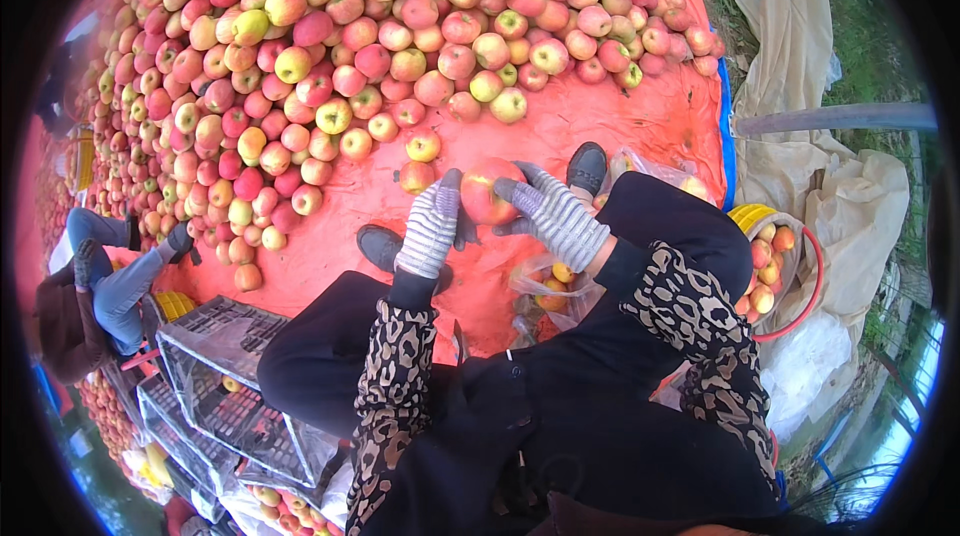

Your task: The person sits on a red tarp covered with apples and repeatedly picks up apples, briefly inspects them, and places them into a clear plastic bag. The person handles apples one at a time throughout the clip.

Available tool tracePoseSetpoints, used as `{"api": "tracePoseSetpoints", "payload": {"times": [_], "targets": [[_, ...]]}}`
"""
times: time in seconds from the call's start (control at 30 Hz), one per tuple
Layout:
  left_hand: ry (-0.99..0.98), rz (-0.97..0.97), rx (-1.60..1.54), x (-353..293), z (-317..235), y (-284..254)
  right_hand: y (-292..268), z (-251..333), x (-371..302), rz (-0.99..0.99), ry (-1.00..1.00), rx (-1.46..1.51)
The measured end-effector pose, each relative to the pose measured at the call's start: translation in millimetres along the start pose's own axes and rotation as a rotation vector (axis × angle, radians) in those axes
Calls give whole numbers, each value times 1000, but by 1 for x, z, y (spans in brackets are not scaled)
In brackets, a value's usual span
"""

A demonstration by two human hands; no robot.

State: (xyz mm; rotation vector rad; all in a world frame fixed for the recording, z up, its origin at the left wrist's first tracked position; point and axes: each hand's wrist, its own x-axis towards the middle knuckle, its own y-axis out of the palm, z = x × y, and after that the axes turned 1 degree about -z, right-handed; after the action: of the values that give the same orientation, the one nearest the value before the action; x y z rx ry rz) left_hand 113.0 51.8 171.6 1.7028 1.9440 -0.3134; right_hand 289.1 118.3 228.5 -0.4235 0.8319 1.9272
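Leopard-print sleeves [400, 376] lead to two striped gloves. Left hand [430, 226] and right hand [555, 216] hold one red apple [488, 191] between them above the knees, each grip closed on a side.

Risk: knit gloves give limited friction; if either grip loosens, the apple could fall and bruise on the ground or roll away.

Surface: red tarpaulin [620, 126] on outdoor ground, carrying a large apple pile [340, 46]. Plastic crates [220, 376] lie at left, a bucket of apples [770, 256] at right. Another person [100, 286] crouches nearby.
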Motion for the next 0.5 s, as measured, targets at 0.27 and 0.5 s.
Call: {"api": "tracePoseSetpoints", "payload": {"times": [0.27,0.5], "targets": [[-174,-725,695,78,113,-69,15,20,-35,71,157,93],[21,-425,1046,117,125,-78,13,16,-48,124,149,-304]]}}
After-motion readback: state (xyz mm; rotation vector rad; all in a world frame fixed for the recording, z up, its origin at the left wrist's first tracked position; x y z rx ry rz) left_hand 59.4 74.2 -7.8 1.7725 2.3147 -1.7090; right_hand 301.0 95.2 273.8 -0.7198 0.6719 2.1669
